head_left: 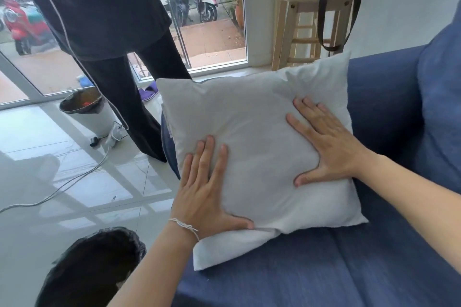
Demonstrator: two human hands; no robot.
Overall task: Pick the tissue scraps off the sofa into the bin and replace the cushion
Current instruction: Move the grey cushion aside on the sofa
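A white cushion [257, 137] leans against the armrest of the blue sofa [311, 271], its lower corner folded under. My left hand [207, 189] lies flat on the cushion's lower left side, fingers spread. My right hand [326, 142] presses flat on its right side, fingers apart. Neither hand grips anything. A bin lined with a black bag [92, 266] stands on the floor at the sofa's front, lower left. No tissue scraps show on the sofa seat.
A person in dark clothes [112, 32] stands on the tiled floor just left of the sofa. A second lined bin [84, 109] and a white cable [74, 179] lie behind. A wooden stool [311, 7] with a bag stands beyond the armrest.
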